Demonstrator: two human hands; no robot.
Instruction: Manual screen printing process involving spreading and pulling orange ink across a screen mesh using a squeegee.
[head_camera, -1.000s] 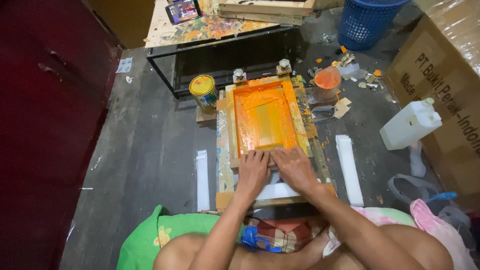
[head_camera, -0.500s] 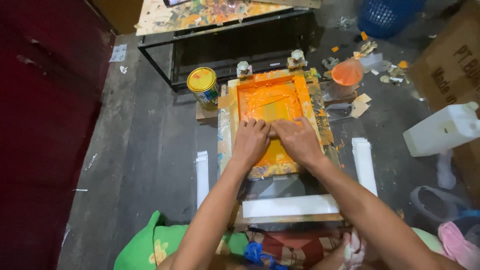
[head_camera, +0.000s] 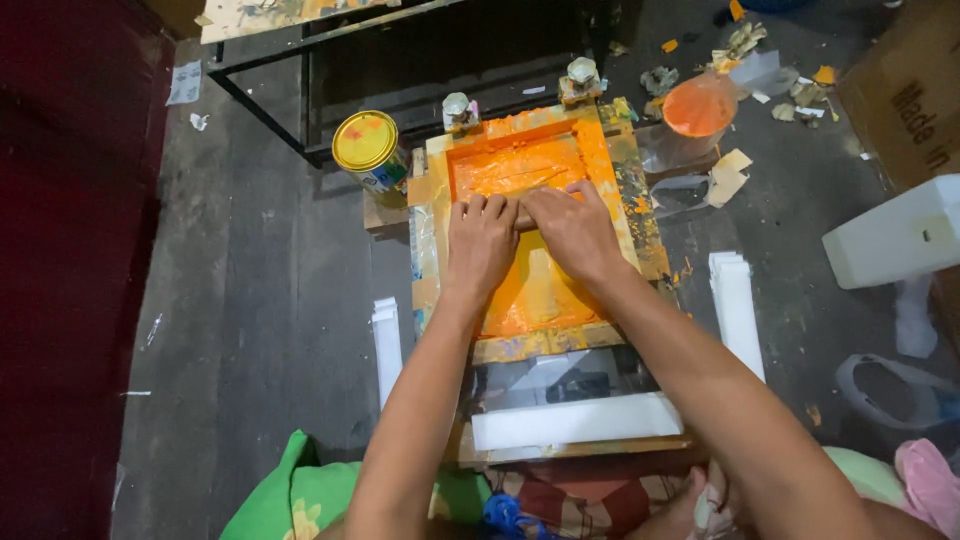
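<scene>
A wooden-framed printing screen (head_camera: 625, 190) covered in orange ink lies flat on a low stand in front of me. Both hands press on a squeegee whose wooden handle (head_camera: 524, 222) shows between them, across the upper half of the screen. My left hand (head_camera: 482, 245) grips its left end, my right hand (head_camera: 570, 228) its right end. The blade is hidden under my fingers. Thick orange ink (head_camera: 515, 170) is gathered just beyond the hands.
A yellow-lidded tin can (head_camera: 366, 145) stands left of the screen, an orange-stained cup (head_camera: 699, 105) at the right. White strips (head_camera: 386, 335) (head_camera: 738, 300) lie on the floor either side. A white jug (head_camera: 895, 240) is at the right, a black metal table frame (head_camera: 300, 90) beyond.
Both hands have pushed the squeegee away from me, from the near end of the screen up to its far half. The camera has moved closer over the screen.
</scene>
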